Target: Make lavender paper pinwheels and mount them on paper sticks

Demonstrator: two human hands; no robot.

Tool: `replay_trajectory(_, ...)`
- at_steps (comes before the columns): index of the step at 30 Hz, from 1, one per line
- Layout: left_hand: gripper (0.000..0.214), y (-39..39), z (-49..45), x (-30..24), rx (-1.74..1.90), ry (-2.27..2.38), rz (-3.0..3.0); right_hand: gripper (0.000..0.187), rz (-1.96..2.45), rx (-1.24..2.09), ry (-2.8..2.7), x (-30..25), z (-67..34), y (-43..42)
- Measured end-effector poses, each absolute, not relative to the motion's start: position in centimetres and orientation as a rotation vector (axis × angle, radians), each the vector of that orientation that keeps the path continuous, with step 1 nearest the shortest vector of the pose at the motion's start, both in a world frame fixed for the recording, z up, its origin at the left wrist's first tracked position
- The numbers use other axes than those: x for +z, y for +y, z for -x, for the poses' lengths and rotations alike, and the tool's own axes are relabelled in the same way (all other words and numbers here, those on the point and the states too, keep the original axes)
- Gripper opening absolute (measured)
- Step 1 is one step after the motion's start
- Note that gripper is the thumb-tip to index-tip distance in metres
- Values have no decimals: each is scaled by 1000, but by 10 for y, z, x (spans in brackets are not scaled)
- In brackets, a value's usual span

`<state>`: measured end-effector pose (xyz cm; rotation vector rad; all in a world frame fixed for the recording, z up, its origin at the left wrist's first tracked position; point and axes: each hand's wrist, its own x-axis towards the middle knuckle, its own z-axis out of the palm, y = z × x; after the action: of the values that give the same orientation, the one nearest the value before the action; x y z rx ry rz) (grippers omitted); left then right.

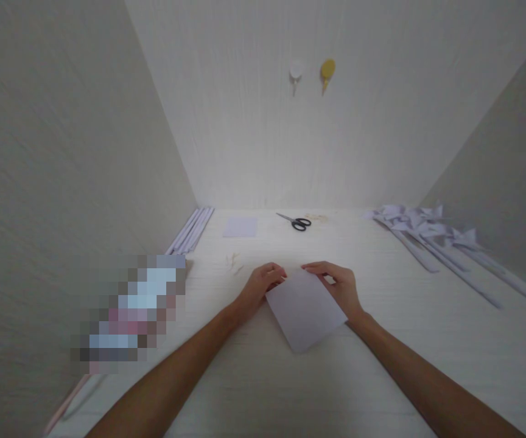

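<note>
A square sheet of pale paper (306,313) is tilted in front of me, one corner pointing down toward me. My left hand (260,286) is closed on its upper left edge, fingers bent at the corner. At the far edge on the other side, my right hand (338,286) pinches the sheet between thumb and fingers. Part of the right hand's fingers is hidden behind the paper. Beyond the hands lie scissors (297,222) with black handles, their blades pointing left. A flat stack or sheet of square paper (240,227) rests to their left.
Several rolled paper sticks (192,230) lie at the back left. Paper pinwheels (420,225) on sticks are heaped at the right. Small tan bits (234,261) lie near my left hand. A pixelated object (139,310) stands at the left. Two hooks (327,70) hang on the back wall.
</note>
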<state>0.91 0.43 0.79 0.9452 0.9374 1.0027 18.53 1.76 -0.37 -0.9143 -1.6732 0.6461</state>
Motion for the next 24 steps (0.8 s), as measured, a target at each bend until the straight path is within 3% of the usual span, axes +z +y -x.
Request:
replay_trajectory(10,32,1,-14,-1,926,1115,-1207,13,997,750,-1683,-4,-185,21)
replay_trajectory(15,29,1,-13,-3,1146,1290,-1196,40,1061,749,-1613,-8,-185,24)
replay_trajectory(19,27,5,-8,-5,1280,1417,-1201,42,1063,464,-1697,-8,-186,25)
replay_trajectory(24,26,11,-1,-7,1389,1571,-1190,24,820,6,-2004,-7,-192,25)
